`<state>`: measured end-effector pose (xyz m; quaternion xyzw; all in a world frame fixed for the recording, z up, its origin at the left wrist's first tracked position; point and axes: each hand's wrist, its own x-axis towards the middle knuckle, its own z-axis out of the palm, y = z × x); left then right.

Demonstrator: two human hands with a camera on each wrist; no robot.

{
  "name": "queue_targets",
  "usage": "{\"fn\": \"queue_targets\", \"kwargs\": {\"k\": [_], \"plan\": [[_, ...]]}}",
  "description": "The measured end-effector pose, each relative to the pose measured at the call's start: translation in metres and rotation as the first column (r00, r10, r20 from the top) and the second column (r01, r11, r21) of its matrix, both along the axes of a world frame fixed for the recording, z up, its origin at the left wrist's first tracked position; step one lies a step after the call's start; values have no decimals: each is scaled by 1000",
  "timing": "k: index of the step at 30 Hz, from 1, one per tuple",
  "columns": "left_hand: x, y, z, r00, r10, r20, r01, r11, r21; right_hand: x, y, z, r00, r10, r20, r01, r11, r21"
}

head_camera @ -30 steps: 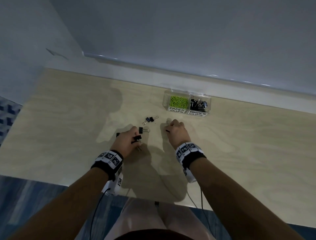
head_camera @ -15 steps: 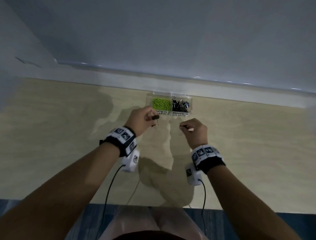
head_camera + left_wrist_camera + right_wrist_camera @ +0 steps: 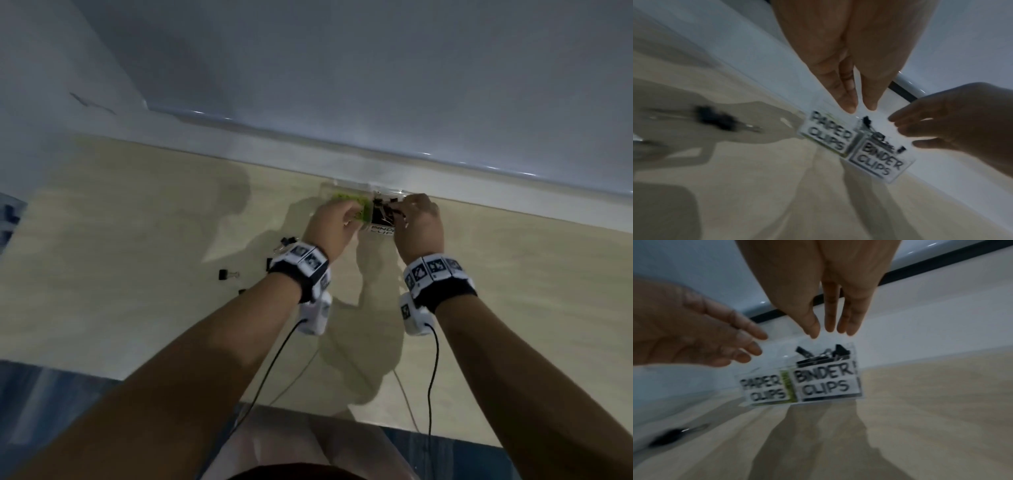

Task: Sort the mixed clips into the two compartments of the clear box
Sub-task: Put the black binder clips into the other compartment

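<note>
Your left hand (image 3: 330,224) and right hand (image 3: 419,226) both hang over the clear box (image 3: 799,382), which stands on the light wooden surface (image 3: 137,240) against its far edge. The fingers (image 3: 846,100) of your left hand are extended, almost straight, over the compartment labelled PAPER CLIPS (image 3: 827,135); they hold nothing. The fingers (image 3: 830,321) of your right hand are likewise extended and empty, pointing down above the compartment labelled BINDER CLIPS (image 3: 825,382). Green paper clips (image 3: 356,205) fill the left compartment; black binder clips (image 3: 824,354) are heaped in the right one. Several loose binder clips (image 3: 227,274) lie on the surface to the left of your left wrist, well apart from the box. Both wrist views are motion-blurred.
</note>
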<state>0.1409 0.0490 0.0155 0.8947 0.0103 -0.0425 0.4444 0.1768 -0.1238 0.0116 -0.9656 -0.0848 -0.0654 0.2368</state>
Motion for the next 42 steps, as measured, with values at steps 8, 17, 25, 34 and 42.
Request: {"fn": "queue_targets", "kwargs": {"k": [8,17,25,34,42], "plan": [[-115,154,-38,947,268,-178,-183,904,386,-49,102,-15,798,527,-293,-546,838,22],[-118,179,-44,947,180,-267,-103,955,278,-39,136,-45,788,452,-418,-529,845,-85],[-154,203,-49,986,40,-160,0,970,244,-42,133,-31,829,487,-275,-499,866,30],[-156,175,-29,991,-53,-122,82,967,243,-49,156,-42,717,572,-400,-673,718,-179],[-160,163,-41,914,-227,-337,340,880,330,-67,124,-53,805,507,-308,-573,799,-184]]}}
